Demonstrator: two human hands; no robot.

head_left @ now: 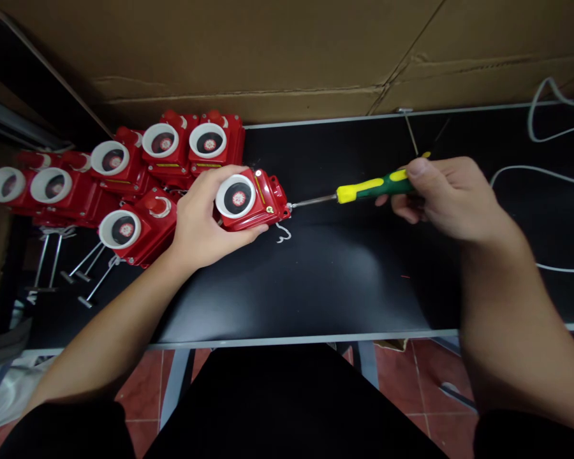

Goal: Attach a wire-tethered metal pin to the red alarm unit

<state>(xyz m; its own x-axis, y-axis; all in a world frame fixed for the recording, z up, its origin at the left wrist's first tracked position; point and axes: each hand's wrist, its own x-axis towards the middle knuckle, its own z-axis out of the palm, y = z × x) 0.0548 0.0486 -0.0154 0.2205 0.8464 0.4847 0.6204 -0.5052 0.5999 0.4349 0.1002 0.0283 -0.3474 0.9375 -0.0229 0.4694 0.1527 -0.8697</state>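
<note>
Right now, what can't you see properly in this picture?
Head view: part of the held box, behind the left hand.
Head view: end of the screwdriver, inside the right hand.
Head view: any writing on the yellow strip, too small.
Head view: rest of the white cords, cut off by the right edge.

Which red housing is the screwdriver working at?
The rightmost red housing, gripped by the left hand: the screwdriver meets its right edge; the others sit further left.

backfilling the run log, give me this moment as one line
left hand: gripping red unit | right hand: holding screwdriver | tip: at unit's edge
</note>
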